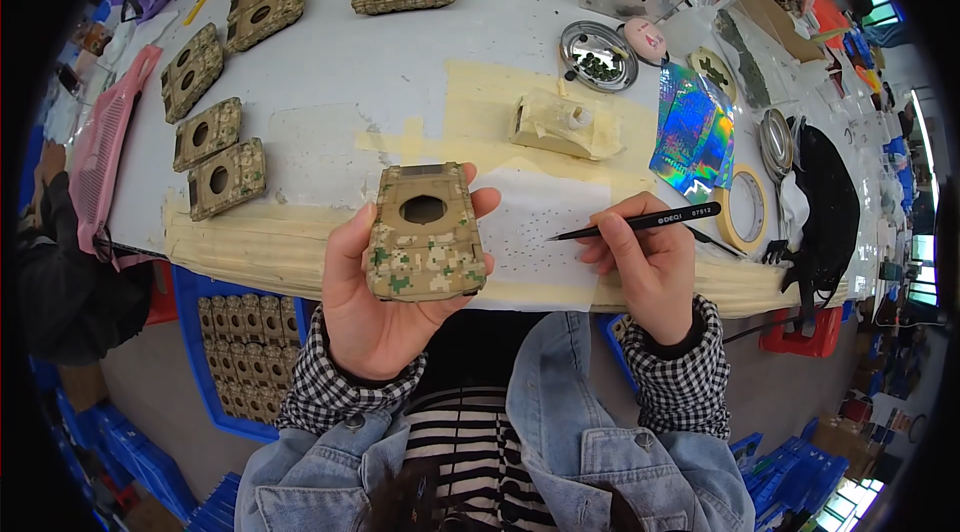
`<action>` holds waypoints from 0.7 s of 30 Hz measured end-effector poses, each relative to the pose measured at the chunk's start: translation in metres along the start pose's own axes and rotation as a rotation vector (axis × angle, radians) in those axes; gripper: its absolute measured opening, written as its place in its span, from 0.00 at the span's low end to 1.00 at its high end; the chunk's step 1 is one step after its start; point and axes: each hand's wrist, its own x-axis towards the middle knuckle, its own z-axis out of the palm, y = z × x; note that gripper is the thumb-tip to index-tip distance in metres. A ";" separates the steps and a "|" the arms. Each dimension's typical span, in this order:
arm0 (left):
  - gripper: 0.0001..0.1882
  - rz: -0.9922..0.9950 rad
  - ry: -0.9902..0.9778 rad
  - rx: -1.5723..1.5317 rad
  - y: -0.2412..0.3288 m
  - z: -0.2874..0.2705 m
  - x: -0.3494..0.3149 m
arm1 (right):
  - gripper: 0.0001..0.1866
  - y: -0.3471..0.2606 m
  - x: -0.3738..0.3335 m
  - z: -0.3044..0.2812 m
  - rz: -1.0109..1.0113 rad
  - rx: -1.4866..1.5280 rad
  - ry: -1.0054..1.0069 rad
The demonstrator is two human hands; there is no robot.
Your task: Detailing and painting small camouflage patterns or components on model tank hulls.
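My left hand is closed around a camouflage toy tank hull, with the round hole in its top facing up. Between the thumb and fingers of my right hand is a pair of black tweezers. Their fine tips point left, over a white paper sheet strewn with tiny dark specks. Whether the tips pinch one of these specks is too small to tell. The hull and the tweezers are apart. Beyond the sheet, a tape-covered block with a small white knob sits on the table.
More camouflage hulls stand along the table's left side and at the back. A round metal dish holds small dark green parts. To the right lie shiny holographic sheets and a tape roll. A blue crate of hulls is below the edge.
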 end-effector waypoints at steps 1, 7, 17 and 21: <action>0.35 0.000 0.000 0.000 0.000 0.000 0.000 | 0.08 0.000 0.000 0.000 0.004 0.001 0.001; 0.38 0.003 -0.035 -0.038 0.000 -0.003 0.000 | 0.08 -0.001 0.000 0.001 0.007 -0.007 -0.001; 0.34 -0.002 -0.011 -0.005 0.000 -0.002 0.000 | 0.09 0.000 -0.001 -0.001 0.010 -0.003 0.002; 0.37 -0.003 -0.035 -0.042 0.000 -0.004 0.001 | 0.09 0.000 -0.001 -0.004 -0.029 0.033 0.016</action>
